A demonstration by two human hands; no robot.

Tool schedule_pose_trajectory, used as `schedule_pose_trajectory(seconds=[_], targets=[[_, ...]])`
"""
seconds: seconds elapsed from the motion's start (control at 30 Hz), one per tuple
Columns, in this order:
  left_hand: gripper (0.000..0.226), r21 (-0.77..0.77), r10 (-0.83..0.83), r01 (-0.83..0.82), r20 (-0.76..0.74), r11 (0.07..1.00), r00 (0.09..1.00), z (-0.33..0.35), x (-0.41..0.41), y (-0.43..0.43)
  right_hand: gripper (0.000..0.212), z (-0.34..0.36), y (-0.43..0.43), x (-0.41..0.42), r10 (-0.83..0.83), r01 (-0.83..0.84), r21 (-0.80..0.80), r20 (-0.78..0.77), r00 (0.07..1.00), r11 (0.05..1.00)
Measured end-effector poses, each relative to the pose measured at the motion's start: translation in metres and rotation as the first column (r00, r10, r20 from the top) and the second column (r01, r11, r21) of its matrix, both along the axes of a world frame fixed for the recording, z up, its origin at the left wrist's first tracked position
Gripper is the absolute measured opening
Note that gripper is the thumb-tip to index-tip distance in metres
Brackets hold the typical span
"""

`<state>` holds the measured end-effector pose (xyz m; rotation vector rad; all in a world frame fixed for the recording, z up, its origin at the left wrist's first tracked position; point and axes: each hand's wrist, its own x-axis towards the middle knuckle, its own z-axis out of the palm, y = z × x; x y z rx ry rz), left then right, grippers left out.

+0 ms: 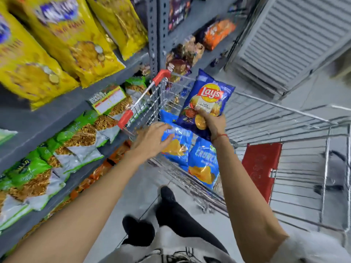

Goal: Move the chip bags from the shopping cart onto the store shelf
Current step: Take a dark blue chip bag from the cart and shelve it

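Currently my right hand grips a dark-blue Lay's bag mid-frame; my left hand, fingers spread and empty, reaches a light-blue chip bag; two such bags remain in the shopping cart.

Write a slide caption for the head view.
Right hand lifts a dark blue chip bag above the cart; left hand reaches for another.

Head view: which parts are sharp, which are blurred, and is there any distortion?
Head view: the dark blue Lay's chip bag in the right hand reads sharply; the yellow snack bags on the grey metal shelf and the left hand are motion-smeared; the wide lens bends the shelf edges.
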<state>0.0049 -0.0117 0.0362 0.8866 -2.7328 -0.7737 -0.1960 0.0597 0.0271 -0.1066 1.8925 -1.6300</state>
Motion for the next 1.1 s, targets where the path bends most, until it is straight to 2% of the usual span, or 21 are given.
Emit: schedule_pose_trajectory(seconds=[0.13,0.23,0.3,0.47,0.6,0.67,0.77,0.87,0.93,1.0,1.1], targets=[[0.047,-0.081,0.126,-0.142,-0.179,0.987,0.976,0.066,0.023,-0.026,0.030,0.093,-0.029,0.015,0.068,-0.088,-0.187,-0.112,0.991,0.978],[0.042,-0.232,0.170,-0.259,-0.343,0.938,0.924,0.137,0.054,-0.037,0.045,0.168,-0.046,0.033,0.089,-0.151,-0.317,-0.200,0.976,0.936],[0.041,-0.304,0.199,-0.345,-0.424,0.888,0.884,0.185,0.080,-0.043,0.044,0.216,-0.058,0.053,0.139,-0.237,-0.406,-0.257,0.956,0.883],[0.034,-0.478,0.201,-0.557,-0.609,0.679,0.768,0.295,0.155,-0.049,0.038,0.329,-0.088,0.125,0.223,-0.417,-0.623,-0.368,0.903,0.661],[0.028,-0.565,0.141,-0.681,-0.713,0.466,0.687,0.364,0.212,-0.036,0.030,0.397,-0.115,0.193,0.327,-0.563,-0.722,-0.461,0.825,0.402],[0.027,-0.581,0.154,-0.722,-0.729,0.376,0.667,0.388,0.242,-0.032,0.034,0.423,-0.126,0.229,0.360,-0.616,-0.737,-0.514,0.779,0.279],[0.029,-0.566,0.236,-0.777,-0.744,0.276,0.626,0.412,0.289,-0.030,0.028,0.447,-0.144,0.283,0.412,-0.676,-0.714,-0.570,0.711,0.180],[0.031,-0.573,0.382,-0.805,-0.717,0.154,0.583,0.420,0.338,-0.029,0.049,0.461,-0.156,0.337,0.455,-0.723,-0.683,-0.614,0.645,0.102],[0.037,-0.565,0.488,-0.819,-0.689,0.101,0.535,0.418,0.370,-0.026,0.069,0.466,-0.162,0.372,0.475,-0.753,-0.653,-0.640,0.604,0.078],[0.045,-0.559,0.593,-0.827,-0.647,0.059,0.479,0.409,0.398,-0.020,0.079,0.468,-0.169,0.405,0.479,-0.786,-0.615,-0.671,0.565,0.065],[0.052,-0.553,0.702,-0.833,-0.595,-0.003,0.392,0.391,0.430,-0.007,0.057,0.464,-0.175,0.452,0.508,-0.832,-0.553,-0.708,0.490,0.031]])
